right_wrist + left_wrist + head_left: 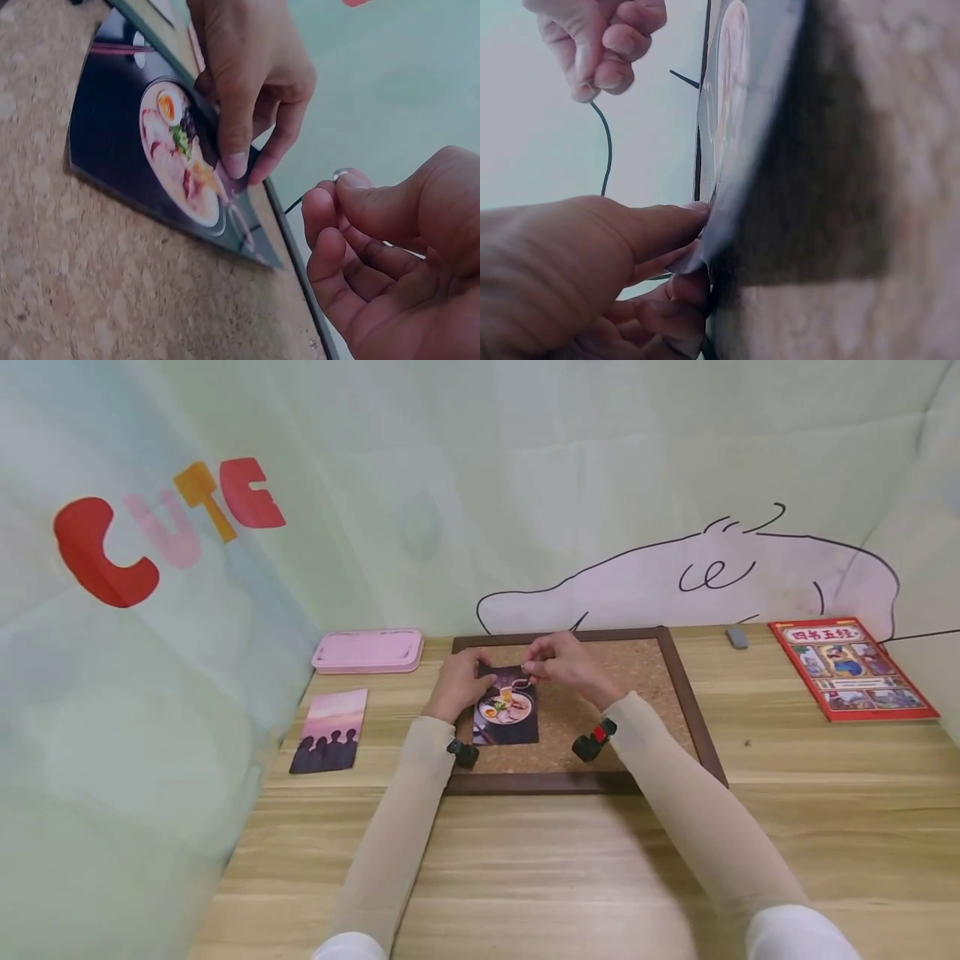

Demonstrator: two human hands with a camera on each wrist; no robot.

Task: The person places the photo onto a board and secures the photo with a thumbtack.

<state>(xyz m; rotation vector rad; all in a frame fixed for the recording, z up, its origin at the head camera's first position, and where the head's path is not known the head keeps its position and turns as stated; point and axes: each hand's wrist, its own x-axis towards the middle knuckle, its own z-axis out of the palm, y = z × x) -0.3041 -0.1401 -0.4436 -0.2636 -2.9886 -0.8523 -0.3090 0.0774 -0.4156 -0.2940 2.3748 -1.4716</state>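
A photo card of a ramen bowl (507, 710) lies over the left part of a brown-framed cork board (600, 727). My left hand (459, 683) pinches the card's upper left edge, thumb on the printed face (236, 165). In the right wrist view the card is bowed, its near edge lifted off the cork. My right hand (566, 667) is near the card's upper right corner in the head view. Between its thumb and forefinger it pinches a small silver thumbtack (340, 174), mostly hidden by the fingertips.
Left of the board lie a pink pencil case (367, 651) and a sunset picture card (330, 732) with dark silhouettes. At the back right are a grey eraser (737, 637) and a red book (853, 670). A printed curtain (420, 527) hangs behind the wooden table (525, 860).
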